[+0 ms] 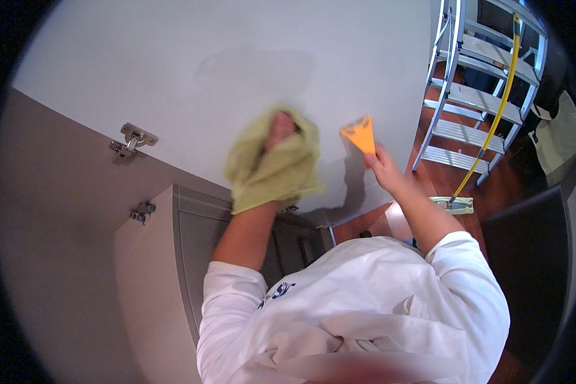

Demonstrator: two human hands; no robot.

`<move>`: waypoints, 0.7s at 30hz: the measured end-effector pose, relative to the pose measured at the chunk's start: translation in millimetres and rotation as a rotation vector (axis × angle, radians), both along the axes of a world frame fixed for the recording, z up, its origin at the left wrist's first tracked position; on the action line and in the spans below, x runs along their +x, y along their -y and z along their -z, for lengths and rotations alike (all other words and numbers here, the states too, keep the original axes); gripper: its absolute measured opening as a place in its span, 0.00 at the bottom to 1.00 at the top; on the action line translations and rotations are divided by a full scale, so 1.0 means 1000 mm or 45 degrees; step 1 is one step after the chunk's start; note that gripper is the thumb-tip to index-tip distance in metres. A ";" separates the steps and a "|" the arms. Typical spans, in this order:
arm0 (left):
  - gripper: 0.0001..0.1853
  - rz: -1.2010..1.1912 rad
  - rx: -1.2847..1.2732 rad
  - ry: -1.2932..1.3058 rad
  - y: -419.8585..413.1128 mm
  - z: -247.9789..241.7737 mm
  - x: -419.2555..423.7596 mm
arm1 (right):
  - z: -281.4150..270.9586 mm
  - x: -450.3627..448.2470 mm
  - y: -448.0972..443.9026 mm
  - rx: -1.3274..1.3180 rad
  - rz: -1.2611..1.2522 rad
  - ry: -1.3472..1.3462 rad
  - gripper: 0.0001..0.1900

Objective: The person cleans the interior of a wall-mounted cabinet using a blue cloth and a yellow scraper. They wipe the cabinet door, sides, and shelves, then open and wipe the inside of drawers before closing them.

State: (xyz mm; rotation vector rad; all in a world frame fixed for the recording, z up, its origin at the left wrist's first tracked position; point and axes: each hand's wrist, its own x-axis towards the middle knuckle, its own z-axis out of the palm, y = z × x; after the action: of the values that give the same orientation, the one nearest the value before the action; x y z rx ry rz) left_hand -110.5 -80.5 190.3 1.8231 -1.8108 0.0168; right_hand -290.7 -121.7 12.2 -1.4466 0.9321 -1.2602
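Observation:
My left hand (279, 130) is wrapped in a yellow-green cloth (273, 168), blurred, against or just off the white inner face of an open cabinet door (173, 43); I cannot tell if it touches. In my right hand (383, 165) is an orange plastic scraper (361, 136), gripped by its narrow end. Its wide edge points up and bears dark marks. A metal concealed hinge (133, 141) joins the door to the grey cabinet wall (67, 192) at the left. Shadows of both arms fall on the door.
An aluminium stepladder (480, 101) stands at the right on a reddish wood floor (504, 177). A yellow mop pole (500, 108) crosses in front of it, down to a flat mop head (456, 205). A lower grey cabinet (201, 235) has another hinge (141, 211).

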 end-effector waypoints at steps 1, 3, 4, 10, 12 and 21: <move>0.19 0.080 0.169 -0.164 -0.007 0.011 -0.003 | -0.014 -0.003 0.010 -0.017 -0.034 -0.034 0.19; 0.19 0.259 0.263 -0.157 -0.012 0.036 -0.010 | -0.042 -0.005 0.025 -0.107 -0.049 -0.045 0.19; 0.19 0.303 0.256 -0.180 -0.009 0.049 -0.017 | -0.052 -0.005 0.030 -0.169 -0.033 -0.020 0.19; 0.20 0.349 0.258 -0.288 0.024 0.035 0.009 | -0.011 -0.012 0.005 0.090 -0.035 -0.252 0.19; 0.21 0.302 -0.144 -0.309 0.029 0.011 0.014 | 0.010 -0.011 -0.002 0.079 -0.096 -0.058 0.19; 0.32 -0.051 -0.369 0.742 0.030 -0.007 0.016 | -0.067 0.002 0.022 -0.197 -0.109 0.128 0.18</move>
State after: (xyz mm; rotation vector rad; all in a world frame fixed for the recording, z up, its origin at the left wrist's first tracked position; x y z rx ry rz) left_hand -94.4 -110.2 197.8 1.7502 -2.0084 0.8593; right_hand -288.6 -143.7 79.1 -1.5113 0.7114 -1.3525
